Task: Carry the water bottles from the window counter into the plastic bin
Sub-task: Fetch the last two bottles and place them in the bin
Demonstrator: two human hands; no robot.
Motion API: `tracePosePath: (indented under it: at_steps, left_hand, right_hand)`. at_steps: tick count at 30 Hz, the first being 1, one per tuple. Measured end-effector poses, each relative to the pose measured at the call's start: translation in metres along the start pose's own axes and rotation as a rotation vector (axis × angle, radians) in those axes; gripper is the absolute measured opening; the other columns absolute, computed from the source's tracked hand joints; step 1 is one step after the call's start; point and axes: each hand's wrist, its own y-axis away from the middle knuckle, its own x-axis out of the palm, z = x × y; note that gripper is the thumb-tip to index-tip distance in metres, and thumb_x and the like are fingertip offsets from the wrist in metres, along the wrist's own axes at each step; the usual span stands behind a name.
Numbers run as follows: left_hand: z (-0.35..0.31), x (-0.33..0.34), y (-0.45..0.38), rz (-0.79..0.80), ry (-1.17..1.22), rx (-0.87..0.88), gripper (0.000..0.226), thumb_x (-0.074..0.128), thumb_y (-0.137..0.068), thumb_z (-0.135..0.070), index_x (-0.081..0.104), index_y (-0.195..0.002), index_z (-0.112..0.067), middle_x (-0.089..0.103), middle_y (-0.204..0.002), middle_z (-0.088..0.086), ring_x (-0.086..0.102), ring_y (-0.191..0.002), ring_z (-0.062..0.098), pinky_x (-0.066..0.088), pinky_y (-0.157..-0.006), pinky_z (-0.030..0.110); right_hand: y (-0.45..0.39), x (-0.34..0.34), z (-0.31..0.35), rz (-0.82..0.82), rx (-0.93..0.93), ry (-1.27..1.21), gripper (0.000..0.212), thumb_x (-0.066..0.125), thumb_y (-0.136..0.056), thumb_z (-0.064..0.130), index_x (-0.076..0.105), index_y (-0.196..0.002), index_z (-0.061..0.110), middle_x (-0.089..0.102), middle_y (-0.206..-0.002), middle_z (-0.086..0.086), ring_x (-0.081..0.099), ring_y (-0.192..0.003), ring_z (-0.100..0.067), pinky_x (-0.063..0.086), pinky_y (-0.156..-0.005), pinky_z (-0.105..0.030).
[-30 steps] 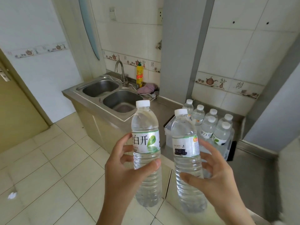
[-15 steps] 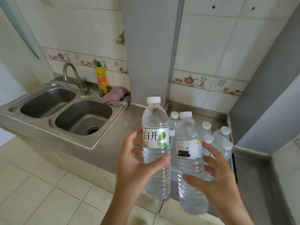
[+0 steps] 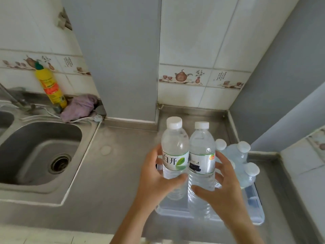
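Left hand clamped on one bottle, right hand on another, both over the plastic bin. Risk: bottles touching, could slip or topple the stored bottles when lowered.

Two bottles held upright over the plastic bin.
Left hand grips leaf-label bottle; right hand grips second bottle, sides touching; capped bottles stand in bin on steel counter.
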Motion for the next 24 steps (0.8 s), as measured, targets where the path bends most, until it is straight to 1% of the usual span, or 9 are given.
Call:
tracePosePath:
  at_steps: [2, 4, 9, 12, 14, 17, 19, 22, 24]
  left_hand:
    - [0.011, 0.003, -0.010, 0.033, -0.014, -0.029, 0.082, 0.089, -0.049, -0.030, 0.051, -0.112, -0.064, 0.068, -0.115, -0.016, 0.067, -0.105, 0.014, 0.057, -0.089, 0.049]
    - [0.022, 0.005, -0.017, 0.054, -0.033, -0.046, 0.080, 0.090, -0.047, -0.029, 0.051, -0.107, -0.064, 0.069, -0.112, -0.019, 0.067, -0.105, 0.010, 0.055, -0.093, 0.047]
    - [0.042, 0.006, -0.022, 0.029, -0.103, -0.059, 0.072, 0.094, -0.044, -0.030, 0.053, -0.099, -0.052, 0.071, -0.105, -0.020, 0.068, -0.100, 0.005, 0.055, -0.088, 0.033]
    - [0.050, 0.007, -0.022, 0.000, -0.174, -0.061, 0.069, 0.092, -0.044, -0.037, 0.053, -0.100, -0.050, 0.070, -0.102, -0.016, 0.066, -0.099, 0.009, 0.055, -0.084, 0.035]
    - [0.055, 0.010, -0.021, -0.033, -0.220, -0.056, 0.068, 0.089, -0.043, -0.043, 0.051, -0.099, -0.054, 0.069, -0.100, -0.015, 0.066, -0.096, 0.010, 0.056, -0.082, 0.037]
    - [0.058, 0.013, -0.019, -0.068, -0.299, -0.036, 0.068, 0.086, -0.042, -0.048, 0.049, -0.099, -0.054, 0.068, -0.099, -0.017, 0.066, -0.093, 0.010, 0.056, -0.080, 0.036]
    - [0.061, 0.016, -0.020, -0.073, -0.326, -0.011, 0.072, 0.090, -0.043, -0.042, 0.051, -0.104, -0.045, 0.066, -0.100, -0.017, 0.065, -0.094, 0.011, 0.056, -0.080, 0.037]
    - [0.065, 0.019, -0.021, -0.062, -0.356, 0.015, 0.079, 0.093, -0.043, -0.038, 0.056, -0.113, -0.028, 0.063, -0.103, -0.016, 0.063, -0.097, 0.016, 0.053, -0.082, 0.036]
    - [0.068, 0.021, -0.022, -0.049, -0.404, 0.047, 0.083, 0.095, -0.042, -0.032, 0.056, -0.114, -0.021, 0.059, -0.103, -0.016, 0.060, -0.098, 0.018, 0.050, -0.083, 0.034]
  right_hand:
    - [-0.009, 0.008, -0.007, -0.025, 0.008, 0.018, 0.098, 0.090, -0.052, -0.001, 0.043, -0.117, 0.056, 0.057, -0.107, 0.041, 0.056, -0.100, 0.015, 0.049, -0.069, -0.008]
    - [-0.016, 0.014, -0.016, -0.066, 0.017, 0.030, 0.094, 0.087, -0.053, -0.007, 0.044, -0.114, 0.049, 0.057, -0.106, 0.039, 0.058, -0.101, 0.012, 0.049, -0.072, -0.006]
    - [-0.024, 0.031, -0.033, -0.168, -0.008, 0.092, 0.080, 0.088, -0.054, -0.003, 0.046, -0.114, 0.030, 0.054, -0.107, 0.043, 0.057, -0.101, 0.014, 0.048, -0.083, -0.017]
    - [-0.025, 0.040, -0.041, -0.189, 0.000, 0.108, 0.078, 0.088, -0.058, 0.002, 0.045, -0.115, 0.031, 0.053, -0.104, 0.048, 0.054, -0.100, 0.018, 0.047, -0.079, -0.017]
    - [-0.027, 0.044, -0.046, -0.206, 0.009, 0.111, 0.077, 0.089, -0.058, 0.005, 0.045, -0.114, 0.033, 0.060, -0.100, 0.040, 0.054, -0.100, 0.020, 0.047, -0.078, -0.016]
    - [-0.028, 0.048, -0.049, -0.229, 0.009, 0.136, 0.077, 0.089, -0.058, 0.005, 0.044, -0.113, 0.034, 0.059, -0.104, 0.026, 0.051, -0.102, 0.018, 0.055, -0.080, -0.032]
    - [-0.028, 0.049, -0.051, -0.241, -0.004, 0.152, 0.078, 0.088, -0.059, 0.003, 0.043, -0.114, 0.035, 0.056, -0.108, 0.023, 0.050, -0.103, 0.016, 0.056, -0.083, -0.040]
    - [-0.028, 0.049, -0.053, -0.259, -0.061, 0.196, 0.081, 0.087, -0.060, 0.001, 0.041, -0.117, 0.036, 0.056, -0.109, 0.013, 0.050, -0.101, 0.012, 0.056, -0.082, -0.042]
    - [-0.027, 0.048, -0.053, -0.259, -0.095, 0.204, 0.082, 0.087, -0.060, -0.001, 0.042, -0.115, 0.039, 0.055, -0.109, 0.015, 0.050, -0.104, 0.011, 0.057, -0.081, -0.043]
